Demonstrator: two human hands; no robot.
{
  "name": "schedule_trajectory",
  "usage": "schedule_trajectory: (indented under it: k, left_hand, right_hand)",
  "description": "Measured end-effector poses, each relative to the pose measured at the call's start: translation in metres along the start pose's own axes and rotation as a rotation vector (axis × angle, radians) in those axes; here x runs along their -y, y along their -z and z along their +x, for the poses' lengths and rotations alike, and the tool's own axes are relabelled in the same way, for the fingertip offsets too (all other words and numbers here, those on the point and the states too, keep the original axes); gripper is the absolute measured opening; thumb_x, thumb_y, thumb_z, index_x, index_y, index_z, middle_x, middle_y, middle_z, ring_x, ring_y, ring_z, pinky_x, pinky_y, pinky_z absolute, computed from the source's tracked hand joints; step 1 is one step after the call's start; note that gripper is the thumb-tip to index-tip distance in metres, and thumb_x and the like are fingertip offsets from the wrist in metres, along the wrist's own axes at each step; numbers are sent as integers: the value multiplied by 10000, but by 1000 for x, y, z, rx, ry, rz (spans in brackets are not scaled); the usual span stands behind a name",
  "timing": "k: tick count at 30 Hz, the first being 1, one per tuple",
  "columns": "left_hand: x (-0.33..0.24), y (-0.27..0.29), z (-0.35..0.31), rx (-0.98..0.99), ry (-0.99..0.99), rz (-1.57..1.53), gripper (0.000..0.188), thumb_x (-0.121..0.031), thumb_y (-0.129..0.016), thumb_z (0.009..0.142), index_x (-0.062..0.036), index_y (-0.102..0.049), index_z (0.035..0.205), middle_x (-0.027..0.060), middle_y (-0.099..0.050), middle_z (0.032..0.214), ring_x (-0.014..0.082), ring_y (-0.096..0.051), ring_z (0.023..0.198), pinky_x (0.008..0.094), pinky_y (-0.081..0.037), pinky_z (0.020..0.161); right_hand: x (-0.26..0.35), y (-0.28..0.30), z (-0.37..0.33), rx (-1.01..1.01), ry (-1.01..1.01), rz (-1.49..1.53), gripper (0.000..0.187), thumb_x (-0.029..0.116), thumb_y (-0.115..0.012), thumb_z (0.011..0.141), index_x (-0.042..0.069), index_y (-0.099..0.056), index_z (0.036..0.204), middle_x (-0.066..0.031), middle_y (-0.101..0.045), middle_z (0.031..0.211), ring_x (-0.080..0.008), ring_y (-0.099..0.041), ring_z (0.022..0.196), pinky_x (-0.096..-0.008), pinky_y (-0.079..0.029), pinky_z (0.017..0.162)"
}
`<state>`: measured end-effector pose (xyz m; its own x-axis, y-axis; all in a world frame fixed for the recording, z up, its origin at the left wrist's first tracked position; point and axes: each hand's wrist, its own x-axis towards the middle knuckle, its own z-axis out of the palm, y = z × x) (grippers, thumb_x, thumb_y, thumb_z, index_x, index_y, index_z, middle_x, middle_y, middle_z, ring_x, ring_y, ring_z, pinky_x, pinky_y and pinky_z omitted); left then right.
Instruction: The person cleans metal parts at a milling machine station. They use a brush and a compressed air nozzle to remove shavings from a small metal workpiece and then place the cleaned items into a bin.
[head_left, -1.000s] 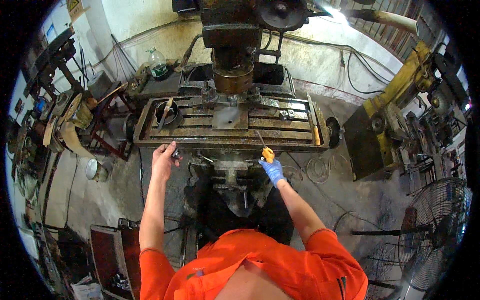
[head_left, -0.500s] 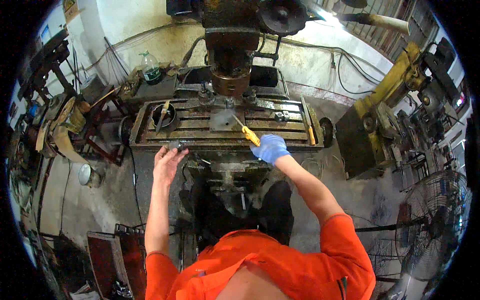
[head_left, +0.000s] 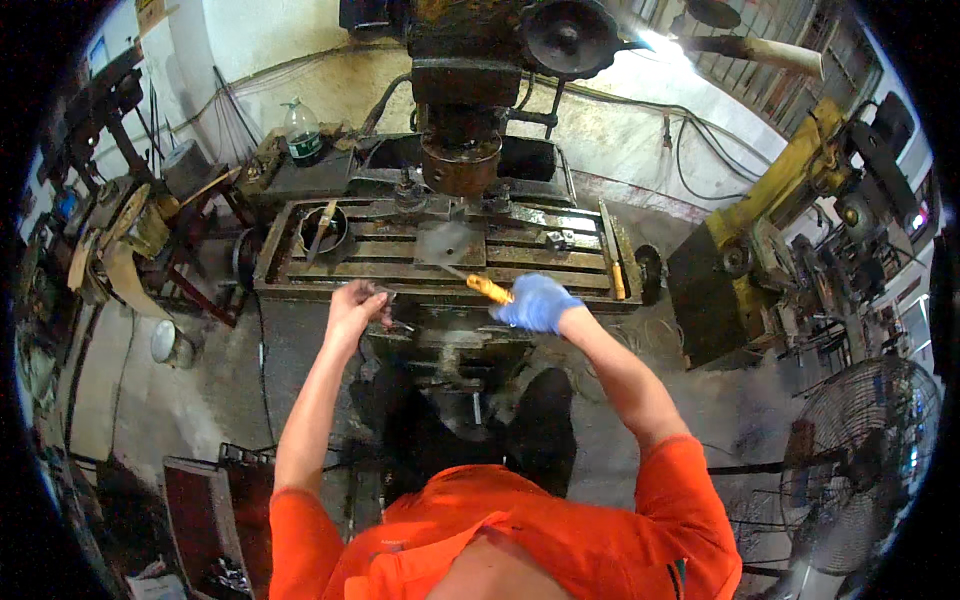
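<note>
pale, stained wall (head_left: 640, 125) fills the top of the frame behind a dark machine (head_left: 455, 110), and a big clear bottle (head_left: 302, 133) stands in the upper left. across the centre lies the machine's slotted metal surface (head_left: 300, 291), with a brush (head_left: 321, 230) laid across a round pan (head_left: 341, 229) at its left end, a square plate (head_left: 445, 240) in the middle, and a file (head_left: 617, 274) with an orange handle along its right edge. below and right of the plate, the right hand (head_left: 540, 303), gloved in blue, has its grip wrapped around a yellow-handled tool (head_left: 490, 289), whose thin metal tip points up and left. left of centre, the bare left hand (head_left: 358, 305) hangs near the surface's front edge, its grip pinching a small dark piece (head_left: 389, 297), too blurred to make out.
</note>
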<state>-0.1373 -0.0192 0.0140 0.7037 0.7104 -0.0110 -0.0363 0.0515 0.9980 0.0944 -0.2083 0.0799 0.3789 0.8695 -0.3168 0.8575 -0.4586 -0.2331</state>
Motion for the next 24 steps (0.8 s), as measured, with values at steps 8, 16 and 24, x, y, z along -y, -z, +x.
schedule_trajectory:
  k: [8, 16, 24]
  left_hand:
    - [6, -68, 100, -102, -293, 1032, 233, -171, -610, 686, -49, -577, 881, 177, -616, 825, 359, -578, 838, 453, -458, 728]
    - [8, -79, 139, -70, -406, 1234, 237, -172, -604, 709, -86, -575, 928, 144, -606, 873, 340, -583, 831, 443, -469, 712]
    - [14, -83, 144, -78, -448, 1222, 253, -182, -611, 722, -96, -578, 958, 138, -609, 882, 331, -588, 809, 437, -472, 706]
  right_hand:
    - [-27, 16, -67, -146, 136, 47, 501, 519, -533, 746, 29, -632, 730, -224, -569, 666, -379, -567, 643, -427, -439, 602]
    - [-75, -40, -8, -368, 166, 701, 267, 208, -718, 710, 22, -655, 890, -50, -675, 777, -62, -598, 706, -244, -464, 602]
    - [-69, -109, 8, -346, -219, 274, 425, 402, -680, 648, 54, -663, 892, -175, -632, 814, -320, -609, 771, -348, -476, 691]
